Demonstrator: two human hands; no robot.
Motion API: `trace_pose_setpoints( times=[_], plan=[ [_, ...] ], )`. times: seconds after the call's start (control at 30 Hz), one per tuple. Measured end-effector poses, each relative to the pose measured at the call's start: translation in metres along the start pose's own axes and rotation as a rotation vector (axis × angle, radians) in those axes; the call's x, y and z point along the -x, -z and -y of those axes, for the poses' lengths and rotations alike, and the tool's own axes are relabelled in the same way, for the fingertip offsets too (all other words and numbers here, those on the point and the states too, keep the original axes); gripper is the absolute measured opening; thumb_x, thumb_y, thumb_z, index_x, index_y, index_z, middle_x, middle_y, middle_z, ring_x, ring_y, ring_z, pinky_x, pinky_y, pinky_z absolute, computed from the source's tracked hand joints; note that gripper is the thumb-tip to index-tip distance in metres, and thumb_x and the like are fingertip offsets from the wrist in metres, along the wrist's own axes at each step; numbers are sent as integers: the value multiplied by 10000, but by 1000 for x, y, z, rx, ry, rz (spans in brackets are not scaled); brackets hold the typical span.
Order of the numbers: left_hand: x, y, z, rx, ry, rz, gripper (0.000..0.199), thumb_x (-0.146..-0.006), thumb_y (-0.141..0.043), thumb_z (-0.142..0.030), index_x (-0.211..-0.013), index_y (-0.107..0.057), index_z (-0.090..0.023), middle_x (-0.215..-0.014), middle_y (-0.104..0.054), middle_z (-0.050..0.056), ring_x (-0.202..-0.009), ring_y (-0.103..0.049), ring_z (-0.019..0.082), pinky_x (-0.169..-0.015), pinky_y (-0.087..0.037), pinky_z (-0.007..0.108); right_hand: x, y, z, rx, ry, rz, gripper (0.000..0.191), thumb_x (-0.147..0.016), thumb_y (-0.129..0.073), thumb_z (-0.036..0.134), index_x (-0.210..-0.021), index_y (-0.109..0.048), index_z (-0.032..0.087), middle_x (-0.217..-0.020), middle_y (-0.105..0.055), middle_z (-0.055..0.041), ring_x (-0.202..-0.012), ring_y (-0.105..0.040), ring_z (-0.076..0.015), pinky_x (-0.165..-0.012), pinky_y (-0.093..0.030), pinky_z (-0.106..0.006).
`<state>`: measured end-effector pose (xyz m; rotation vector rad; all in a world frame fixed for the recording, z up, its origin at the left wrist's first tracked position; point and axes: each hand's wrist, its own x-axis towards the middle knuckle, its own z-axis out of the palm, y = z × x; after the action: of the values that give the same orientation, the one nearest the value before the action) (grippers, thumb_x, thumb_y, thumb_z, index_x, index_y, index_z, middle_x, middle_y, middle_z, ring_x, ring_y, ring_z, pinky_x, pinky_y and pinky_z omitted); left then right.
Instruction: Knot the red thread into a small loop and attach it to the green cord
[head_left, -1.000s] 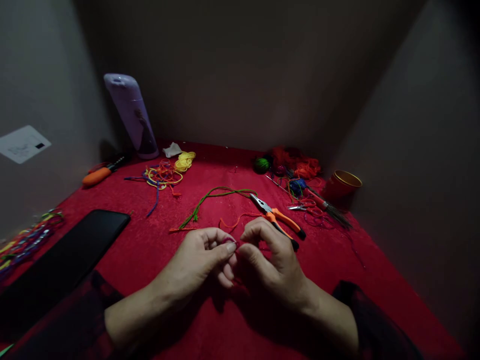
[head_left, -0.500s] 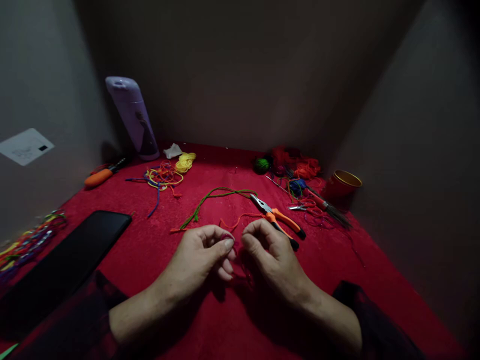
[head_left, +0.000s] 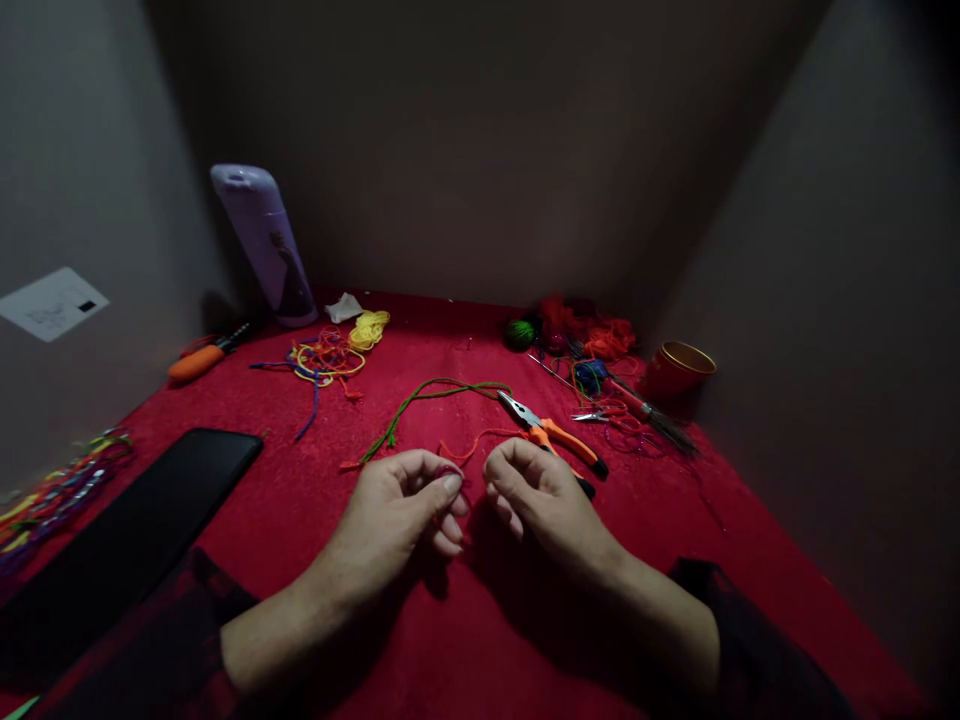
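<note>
My left hand (head_left: 409, 508) is closed in a pinch, thumb against index finger, on a dark red thread (head_left: 448, 470) that shows as a small loop at the fingertips. A short gap away, my right hand (head_left: 544, 500) pinches too; whatever lies between its fingertips is too fine or hidden to make out. Just beyond the hands run an orange-red cord (head_left: 480, 436) and a green knotted cord (head_left: 420, 388). Pliers (head_left: 551, 430) with orange and black handles lie behind my right hand, which covers part of them.
A black phone-like slab (head_left: 172, 500) and colourful strands (head_left: 56, 490) lie left. Farther back are a purple bottle (head_left: 266, 245), an orange-handled tool (head_left: 199, 362), yellow yarn (head_left: 369, 330), red yarn (head_left: 607, 340), small scissors (head_left: 591, 416), a brush (head_left: 667, 425) and a red cup (head_left: 679, 370).
My right hand's lower fingers show more below the pinch. The dark thread seen hanging between the hands is hard to see now. The view has shifted slightly.
</note>
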<state>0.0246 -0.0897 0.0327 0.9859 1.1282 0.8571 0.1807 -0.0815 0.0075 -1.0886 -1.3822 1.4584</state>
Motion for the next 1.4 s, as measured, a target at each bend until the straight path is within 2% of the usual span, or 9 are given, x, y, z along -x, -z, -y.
trace_pose_setpoints(
  times=[0.13, 0.23, 0.4, 0.47, 0.57, 0.8, 1.03, 1.17, 1.4],
  plan=[
    [1, 0, 1, -8, -14, -11, 141, -734, -617, -251, -742, -552, -125, -566, -604, -5, -425, -549, 90, -406, -432, 186, 3, -8, -4, 114, 68, -18, 226, -823, -579, 372, -774, -512, 162, -643, -533, 18, -544, -475, -85, -488, -373, -201],
    [2, 0, 1, -26, -27, -4, 167, -739, -615, -279, -745, -552, -125, -603, -616, 8, -444, -558, 98, -410, -438, 195, 4, -9, -2, 187, 115, -40, 216, -860, -523, 336, -750, -534, 151, -673, -529, 6, -563, -447, -79, -488, -356, -193],
    [2, 0, 1, -47, -25, -8, 173, -750, -606, -279, -749, -552, -114, -578, -601, 5, -436, -544, 87, -411, -430, 184, 1, -2, 3, 7, -6, 81, 272, -830, -554, 375, -698, -498, 145, -519, -452, 55, -423, -346, -44, -397, -256, -170],
    [2, 0, 1, -44, -30, -14, 175, -758, -595, -283, -757, -550, -114, -585, -606, 8, -432, -546, 88, -407, -430, 184, 0, 0, 1, -30, -29, 69, 326, -837, -531, 422, -666, -472, 152, -478, -421, 66, -383, -314, -38, -374, -231, -170],
    [2, -1, 3, -23, -23, -18, 173, -765, -586, -290, -773, -545, -122, -596, -605, 1, -421, -543, 90, -388, -430, 189, 0, -2, -3, -28, -12, -3, 343, -818, -547, 465, -683, -469, 160, -506, -459, 56, -393, -348, -44, -380, -269, -170],
    [-1, 1, 9, -17, -33, -9, 178, -753, -613, -296, -782, -554, -131, -604, -600, -7, -440, -536, 87, -393, -437, 189, 4, -10, -8, 119, 90, -31, 196, -851, -525, 320, -744, -557, 159, -713, -584, -14, -624, -509, -98, -554, -402, -205],
    [-12, 12, 22, -2, 5, -18, 197, -720, -673, -312, -796, -597, -147, -557, -614, -7, -449, -536, 85, -420, -429, 165, 2, -8, -17, 88, -32, 81, 108, -776, -549, 263, -740, -543, 161, -632, -585, -1, -518, -519, -96, -472, -390, -195],
    [-12, 7, 26, 13, -1, -68, 183, -672, -712, -304, -737, -627, -156, -536, -599, -15, -436, -511, 83, -415, -438, 166, 1, -7, -13, 195, 33, -86, 86, -699, -564, 199, -631, -533, 157, -646, -574, -4, -573, -513, -99, -504, -384, -197],
    [-14, 4, 27, 27, 18, -113, 183, -612, -751, -299, -688, -651, -166, -514, -582, -18, -419, -503, 90, -399, -451, 175, -10, -14, -11, -220, -131, -109, 101, -568, -603, 172, -561, -504, 154, -540, -540, 20, -471, -452, -74, -450, -349, -187]
  ],
)
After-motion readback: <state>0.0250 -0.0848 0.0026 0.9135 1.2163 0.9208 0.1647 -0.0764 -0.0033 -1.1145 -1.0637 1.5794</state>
